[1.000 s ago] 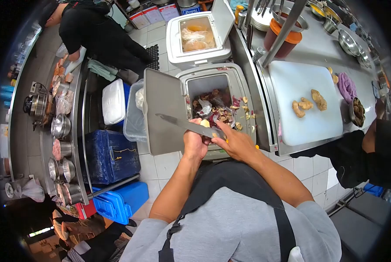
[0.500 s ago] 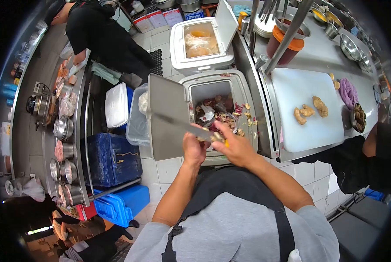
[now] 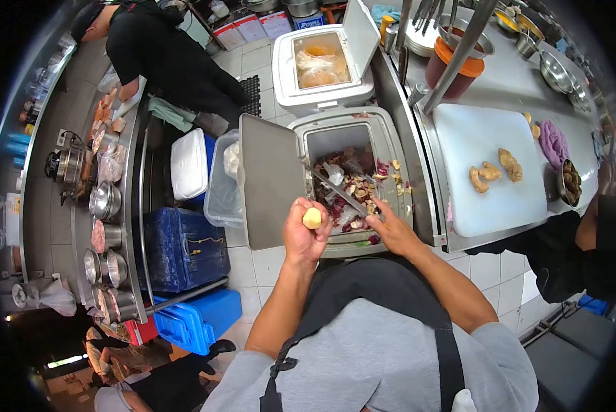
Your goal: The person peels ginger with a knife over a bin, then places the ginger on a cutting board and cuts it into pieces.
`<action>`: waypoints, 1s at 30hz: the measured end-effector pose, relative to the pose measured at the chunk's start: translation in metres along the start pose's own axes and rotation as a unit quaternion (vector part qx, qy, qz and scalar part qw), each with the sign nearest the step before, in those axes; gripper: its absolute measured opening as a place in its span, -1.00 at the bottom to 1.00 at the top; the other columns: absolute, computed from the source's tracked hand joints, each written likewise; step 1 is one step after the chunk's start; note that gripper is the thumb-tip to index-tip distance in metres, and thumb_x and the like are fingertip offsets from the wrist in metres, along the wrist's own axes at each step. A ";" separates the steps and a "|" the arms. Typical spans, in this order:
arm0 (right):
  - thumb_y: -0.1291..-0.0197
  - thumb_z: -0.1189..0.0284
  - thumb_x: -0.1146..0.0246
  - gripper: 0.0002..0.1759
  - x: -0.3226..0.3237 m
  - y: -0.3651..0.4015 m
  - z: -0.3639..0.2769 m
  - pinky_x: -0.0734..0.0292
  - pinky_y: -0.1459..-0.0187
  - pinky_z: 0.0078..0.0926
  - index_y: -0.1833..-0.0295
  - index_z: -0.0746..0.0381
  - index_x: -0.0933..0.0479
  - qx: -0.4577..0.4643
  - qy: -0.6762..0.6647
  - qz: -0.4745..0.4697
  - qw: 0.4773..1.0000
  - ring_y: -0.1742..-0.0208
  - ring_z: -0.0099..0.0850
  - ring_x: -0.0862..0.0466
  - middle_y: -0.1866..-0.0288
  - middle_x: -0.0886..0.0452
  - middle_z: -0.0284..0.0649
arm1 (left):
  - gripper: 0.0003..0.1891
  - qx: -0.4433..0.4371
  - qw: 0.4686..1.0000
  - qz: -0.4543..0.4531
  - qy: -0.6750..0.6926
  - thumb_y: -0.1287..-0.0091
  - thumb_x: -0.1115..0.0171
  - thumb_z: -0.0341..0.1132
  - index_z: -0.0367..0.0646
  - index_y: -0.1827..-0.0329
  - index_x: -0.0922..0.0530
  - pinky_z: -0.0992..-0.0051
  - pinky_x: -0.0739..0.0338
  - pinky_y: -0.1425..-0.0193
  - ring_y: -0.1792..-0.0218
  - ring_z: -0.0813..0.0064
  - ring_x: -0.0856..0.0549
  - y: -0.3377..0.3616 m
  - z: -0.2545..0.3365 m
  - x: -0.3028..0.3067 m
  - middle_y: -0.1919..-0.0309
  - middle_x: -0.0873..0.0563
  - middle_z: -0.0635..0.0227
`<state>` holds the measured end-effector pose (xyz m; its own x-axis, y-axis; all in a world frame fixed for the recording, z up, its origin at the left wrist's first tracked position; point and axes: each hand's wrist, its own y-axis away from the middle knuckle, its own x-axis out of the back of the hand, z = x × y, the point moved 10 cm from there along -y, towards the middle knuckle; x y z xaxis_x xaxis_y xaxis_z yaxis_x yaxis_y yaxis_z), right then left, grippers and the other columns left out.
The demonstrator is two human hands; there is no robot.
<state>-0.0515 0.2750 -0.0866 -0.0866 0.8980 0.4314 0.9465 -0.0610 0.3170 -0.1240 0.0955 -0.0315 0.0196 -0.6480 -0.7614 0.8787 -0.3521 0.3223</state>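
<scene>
Your left hand [image 3: 302,239] has its fingers closed round a pale peeled piece [image 3: 312,218] beside the open bin [image 3: 385,129]; a loosened grip could drop it. Your right fingers [image 3: 385,218] grip the knife [image 3: 343,193]; swinging it left could nick your left hand or hit the raised lid [image 3: 270,185]. The counter [image 3: 514,82], carrying ginger [image 3: 509,165] on a board [image 3: 490,209], limits your right side.

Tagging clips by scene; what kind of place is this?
Likely a restaurant kitchen: steel counter with a large cutting board, rows of metal bowls, and a co-worker in black at another counter.
</scene>
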 end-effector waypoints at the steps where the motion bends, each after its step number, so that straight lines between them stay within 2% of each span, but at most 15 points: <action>1: -0.36 -0.14 -0.08 -0.18 -0.002 0.001 0.001 -0.41 -0.26 -0.12 -0.53 0.17 -0.14 -0.007 -0.002 0.002 1.000 -0.26 0.10 -0.55 -0.28 -0.51 0.19 | -0.85 0.008 1.000 0.001 0.000 -0.41 0.05 -0.26 -0.01 0.33 -0.45 0.55 -0.23 0.70 0.68 0.55 -0.36 0.001 -0.004 0.003 0.52 -0.57 0.26; 5: -0.36 -0.13 -0.08 -0.18 -0.011 -0.008 0.004 -0.40 -0.28 -0.09 -0.54 0.14 -0.12 -0.060 -0.011 -0.022 0.998 -0.27 0.11 -0.54 -0.28 -0.51 0.18 | -0.75 0.090 0.995 0.029 -0.023 -0.45 0.01 -0.15 -0.12 0.26 -0.51 0.60 -0.28 0.65 0.65 0.58 -0.40 -0.004 -0.026 0.018 0.47 -0.60 0.27; 7: -0.36 -0.06 -0.09 -0.22 -0.005 -0.005 0.010 -0.44 -0.23 0.00 -0.56 0.07 -0.09 -0.071 0.066 -0.025 0.995 -0.21 0.15 -0.57 -0.26 -0.51 0.22 | -0.69 0.111 0.992 0.002 -0.057 -0.48 0.04 -0.11 -0.14 -0.01 -0.53 0.57 -0.33 0.60 0.60 0.57 -0.45 0.001 -0.032 0.009 0.30 -0.65 0.20; 9: -0.36 0.00 -0.10 -0.24 0.011 0.016 0.008 -0.47 -0.19 0.03 -0.57 0.02 -0.08 -0.105 0.093 -0.045 0.989 -0.18 0.16 -0.59 -0.24 -0.51 0.25 | -0.70 0.115 0.987 -0.015 -0.109 -0.48 -0.02 -0.19 -0.09 -0.17 -0.47 0.61 -0.34 0.57 0.56 0.56 -0.49 -0.008 -0.045 -0.015 0.23 -0.66 0.21; 12: -0.36 0.11 -0.14 -0.35 0.003 0.028 0.003 -0.52 -0.09 0.05 -0.54 -0.20 -0.19 -0.017 0.115 -0.056 0.992 -0.07 0.15 -0.62 -0.05 -0.56 0.20 | -0.60 0.059 0.935 -0.044 -0.347 -0.37 -0.16 -0.46 -0.14 -0.28 -0.41 0.58 -0.39 0.50 0.52 0.63 -0.50 -0.046 -0.067 -0.071 0.27 -0.63 0.33; 13: -0.36 0.12 -0.13 -0.37 -0.006 0.029 0.015 -0.51 -0.09 0.06 -0.53 -0.25 -0.22 -0.008 0.122 -0.075 0.990 -0.07 0.16 -0.62 -0.07 -0.55 0.21 | -0.60 0.044 0.898 -0.100 -0.426 -0.37 -0.18 -0.45 -0.20 -0.26 -0.42 0.65 -0.37 0.44 0.46 0.69 -0.49 -0.058 -0.081 -0.108 0.24 -0.60 0.38; 15: -0.37 0.13 -0.13 -0.38 -0.003 0.039 0.020 -0.51 -0.08 0.02 -0.52 -0.15 -0.26 0.000 0.103 -0.083 0.991 -0.08 0.14 -0.62 -0.05 -0.56 0.18 | -0.59 -0.083 0.799 -0.221 -0.553 -0.35 -0.20 -0.44 -0.25 -0.26 -0.43 0.56 -0.48 -0.03 0.06 0.57 -0.55 -0.097 -0.122 -0.173 0.10 -0.60 0.30; 16: -0.37 0.12 -0.13 -0.37 -0.003 0.041 0.024 -0.50 -0.08 -0.02 -0.53 -0.09 -0.26 0.002 0.082 -0.084 0.993 -0.09 0.11 -0.62 -0.05 -0.57 0.17 | -0.58 -0.121 0.777 -0.264 -0.558 -0.32 -0.20 -0.45 -0.24 -0.25 -0.45 0.41 -0.45 -0.21 -0.06 0.34 -0.58 -0.104 -0.143 -0.215 0.03 -0.62 0.20; 17: -0.36 0.12 -0.13 -0.35 0.002 0.042 0.027 -0.50 -0.09 -0.05 -0.53 -0.03 -0.25 0.003 0.062 -0.086 0.994 -0.10 0.08 -0.62 -0.05 -0.58 0.16 | -0.57 -0.310 0.637 -0.323 -0.628 -0.28 -0.24 -0.45 -0.22 -0.24 -0.47 0.30 -0.47 -0.18 -0.03 0.12 -0.62 -0.108 -0.159 -0.254 -0.08 -0.62 0.12; 18: -0.36 0.11 -0.15 -0.32 0.013 0.047 0.022 -0.49 -0.09 -0.09 -0.53 0.09 -0.24 -0.015 0.056 -0.098 0.994 -0.10 0.06 -0.62 -0.04 -0.61 0.17 | -0.55 -0.329 0.575 -0.357 -0.658 -0.26 -0.23 -0.42 -0.18 -0.26 -0.48 0.15 -0.38 -0.24 -0.12 0.03 -0.56 -0.117 -0.184 -0.279 -0.20 -0.57 0.11; 19: -0.36 0.11 -0.15 -0.32 0.019 0.049 0.023 -0.49 -0.09 -0.09 -0.53 0.09 -0.24 -0.015 0.053 -0.095 0.994 -0.10 0.06 -0.62 -0.04 -0.61 0.17 | -0.55 -0.328 0.574 -0.361 -0.659 -0.26 -0.23 -0.42 -0.18 -0.26 -0.48 0.15 -0.38 -0.24 -0.12 0.03 -0.56 -0.126 -0.201 -0.289 -0.20 -0.57 0.11; 21: -0.34 0.09 -0.16 -0.25 0.029 0.049 0.022 -0.46 -0.15 -0.09 -0.55 0.16 -0.17 -0.003 0.051 -0.089 0.995 -0.13 0.09 -0.60 -0.07 -0.60 0.19 | -0.55 -0.348 0.434 -0.344 -0.756 -0.29 -0.19 -0.39 -0.14 -0.28 -0.49 0.08 -0.27 -0.29 -0.22 0.15 -0.49 -0.136 -0.238 -0.298 -0.25 -0.56 0.19; 23: -0.33 0.09 -0.18 -0.21 0.033 0.048 0.021 -0.46 -0.14 -0.09 -0.55 0.19 -0.14 -0.008 0.009 -0.090 0.996 -0.11 0.09 -0.61 -0.06 -0.61 0.19 | -0.53 -0.342 0.425 -0.344 -0.765 -0.28 -0.15 -0.37 -0.15 -0.30 -0.48 0.04 -0.18 -0.35 -0.31 0.16 -0.42 -0.143 -0.255 -0.297 -0.27 -0.53 0.15; 26: -0.31 0.08 -0.19 -0.17 0.030 0.044 0.027 -0.46 -0.14 -0.10 -0.57 0.19 -0.09 -0.001 -0.069 -0.086 0.994 -0.10 0.08 -0.62 -0.07 -0.62 0.17 | -0.48 -0.440 0.329 -0.311 -0.776 -0.22 -0.18 -0.36 -0.24 -0.29 -0.47 0.05 -0.17 -0.38 -0.33 0.10 -0.41 -0.117 -0.251 -0.312 -0.28 -0.49 0.04; 30: -0.31 0.11 -0.19 -0.23 0.025 0.040 0.023 -0.46 -0.15 -0.14 -0.55 0.09 -0.12 0.030 -0.099 -0.099 0.990 -0.13 0.06 -0.63 -0.12 -0.62 0.15 | -0.45 -0.370 0.385 -0.392 -0.749 -0.21 -0.23 -0.31 -0.22 -0.31 -0.46 0.06 -0.13 -0.44 -0.36 0.09 -0.40 -0.101 -0.269 -0.337 -0.31 -0.48 0.05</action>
<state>-0.0089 0.3051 -0.0828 -0.2151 0.9580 0.1896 0.9344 0.1455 0.3251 -0.0908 0.5310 0.0409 -0.2009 -0.3962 0.8959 0.2399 -0.9066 -0.3471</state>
